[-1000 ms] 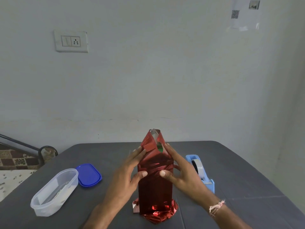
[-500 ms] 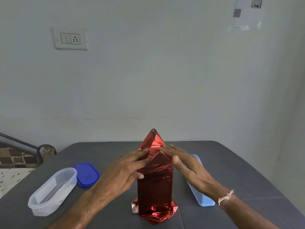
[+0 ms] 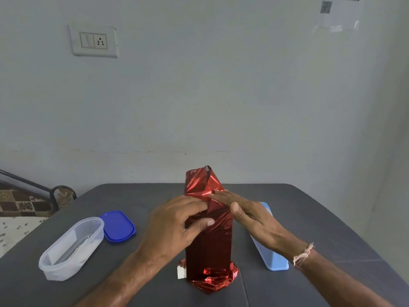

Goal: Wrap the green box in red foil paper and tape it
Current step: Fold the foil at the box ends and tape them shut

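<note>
—On the surface (image 3: 309, 218), dead centre, the foil (image 3: 209, 244) stands upright, box hidden inside. What's changed?
—The neat peak of half a second ago is gone: the top bulges out to the left. The left hand (image 3: 174, 224) now curls its fingers onto the fold, thumb clamping the front, and the right hand (image 3: 250, 216) presses the other side, fingers straight and together.
—So the top flap's being folded down (tape comes after, I'd guess). Containers?
—One clear tub (image 3: 70, 247), something pale inside, can't tell what. Its blue lid (image 3: 118, 226) lies just beside it.
</note>
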Demonstrator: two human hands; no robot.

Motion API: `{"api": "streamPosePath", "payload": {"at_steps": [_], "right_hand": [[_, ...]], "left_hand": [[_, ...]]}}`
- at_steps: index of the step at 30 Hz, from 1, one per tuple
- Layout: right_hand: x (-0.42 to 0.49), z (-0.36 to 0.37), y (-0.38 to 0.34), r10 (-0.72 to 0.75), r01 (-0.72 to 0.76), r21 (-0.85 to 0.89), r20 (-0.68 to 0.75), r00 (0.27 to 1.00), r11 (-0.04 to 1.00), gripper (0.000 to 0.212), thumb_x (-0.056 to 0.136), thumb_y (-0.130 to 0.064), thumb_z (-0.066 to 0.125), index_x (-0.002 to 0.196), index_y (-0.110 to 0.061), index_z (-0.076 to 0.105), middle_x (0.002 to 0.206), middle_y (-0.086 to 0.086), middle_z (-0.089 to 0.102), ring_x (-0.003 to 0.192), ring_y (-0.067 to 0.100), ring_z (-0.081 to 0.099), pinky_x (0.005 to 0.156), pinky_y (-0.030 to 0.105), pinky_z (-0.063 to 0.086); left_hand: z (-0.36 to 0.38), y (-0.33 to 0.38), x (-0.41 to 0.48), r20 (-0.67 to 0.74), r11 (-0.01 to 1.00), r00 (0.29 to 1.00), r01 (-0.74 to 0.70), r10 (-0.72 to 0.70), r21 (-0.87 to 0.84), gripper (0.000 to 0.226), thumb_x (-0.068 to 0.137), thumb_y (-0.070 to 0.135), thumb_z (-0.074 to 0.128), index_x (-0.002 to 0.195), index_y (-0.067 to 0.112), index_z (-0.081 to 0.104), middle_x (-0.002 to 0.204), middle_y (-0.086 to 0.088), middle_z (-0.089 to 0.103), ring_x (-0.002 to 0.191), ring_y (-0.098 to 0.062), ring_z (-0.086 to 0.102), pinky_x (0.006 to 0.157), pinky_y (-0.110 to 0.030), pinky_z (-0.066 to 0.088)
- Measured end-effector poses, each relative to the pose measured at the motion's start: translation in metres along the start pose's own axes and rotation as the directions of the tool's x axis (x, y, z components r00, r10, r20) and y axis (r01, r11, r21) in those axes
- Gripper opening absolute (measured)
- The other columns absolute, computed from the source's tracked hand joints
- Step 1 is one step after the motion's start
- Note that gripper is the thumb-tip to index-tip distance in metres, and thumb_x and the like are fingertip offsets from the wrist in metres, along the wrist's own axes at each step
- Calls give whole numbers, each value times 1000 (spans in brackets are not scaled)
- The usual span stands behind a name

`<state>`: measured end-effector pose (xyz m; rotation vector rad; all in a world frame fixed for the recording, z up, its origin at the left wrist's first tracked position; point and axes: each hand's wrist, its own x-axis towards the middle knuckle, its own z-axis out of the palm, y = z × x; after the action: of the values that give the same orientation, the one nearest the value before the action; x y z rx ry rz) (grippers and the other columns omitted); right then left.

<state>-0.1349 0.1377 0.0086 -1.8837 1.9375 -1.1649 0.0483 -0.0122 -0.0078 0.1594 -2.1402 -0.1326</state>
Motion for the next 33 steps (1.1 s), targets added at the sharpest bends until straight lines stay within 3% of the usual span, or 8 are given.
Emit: {"api": "streamPosePath", "payload": {"at_steps": [3, 10, 15, 18, 21, 23, 26, 33], "right_hand": [[0, -1, 1, -2, 2, 5, 12, 1000, 1000, 70, 90, -84, 20, 145, -50, 50, 156, -24, 42, 148, -9, 25, 122, 27, 21], [0, -4, -3, 13, -14, 47, 28, 1000, 999, 79, 87, -88, 20, 147, -46, 50, 152, -28, 45, 145, -12, 29, 118, 19, 22], [1, -3, 0, 21, -22, 29, 32, 999, 999, 70, 90, -84, 21, 145, -52, 48, 155, -25, 43, 147, -9, 27, 123, 32, 23], [1, -4, 2, -6, 6, -11, 30, 1000, 1000, 58, 95, -74, 36, 147, -49, 48, 157, -25, 41, 148, -9, 25, 120, 31, 32], [3, -4, 6, -40, 44, -95, 41, 998, 994, 60, 94, -57, 64, 149, -49, 44, 160, -24, 36, 149, -10, 22, 113, 34, 45], [5, -2, 10, -61, 65, -137, 32, 998, 988, 67, 89, -54, 72, 149, -50, 43, 161, -22, 34, 150, -9, 19, 119, 39, 38], [8, 6, 16, -86, 81, -171, -26, 996, 982, 66, 87, -56, 72, 147, -51, 45, 161, -19, 36, 151, -7, 19, 125, 39, 28], [8, 26, 17, -108, 58, -249, -193, 975, 967, 51, 90, -57, 52, 141, -57, 49, 157, -18, 43, 150, -4, 25, 120, 33, 37]], "left_hand": [[2, 6, 3, -43, 999, 998, 49, -50, -19, 44, 88, 62, 60, 105, 25, 77, 101, 14, 75, 92, 0, 69, 77, -21, 59], [1, 16, 2, -69, 987, 988, -129, 135, 92, 19, 94, 31, 65, 101, 20, 79, 97, 12, 75, 92, -3, 70, 75, -25, 59], [2, 16, -2, -48, 957, 972, -220, 232, 187, 16, 92, 23, 68, 101, 17, 81, 98, 9, 77, 92, -7, 72, 74, -26, 60], [3, 17, -3, -45, 966, 976, -206, 215, 156, 15, 90, 21, 72, 102, 17, 80, 100, 8, 76, 94, -7, 71, 76, -26, 60], [3, 18, -3, -44, 981, 984, -166, 171, 96, 23, 95, 26, 60, 106, 18, 79, 102, 10, 75, 97, -5, 69, 78, -26, 59], [4, 18, -4, -29, 985, 987, -154, 157, 83, 26, 94, 26, 57, 108, 20, 79, 105, 11, 73, 100, -6, 67, 80, -26, 59], [5, 20, -6, -10, 985, 988, -151, 153, 85, 30, 93, 23, 54, 110, 24, 78, 111, 13, 71, 108, -8, 63, 89, -28, 53], [4, 18, -13, 26, 988, 991, -133, 132, 73, 35, 93, 17, 53, 116, 31, 75, 124, 14, 64, 120, -8, 55, 98, -26, 46]]}}
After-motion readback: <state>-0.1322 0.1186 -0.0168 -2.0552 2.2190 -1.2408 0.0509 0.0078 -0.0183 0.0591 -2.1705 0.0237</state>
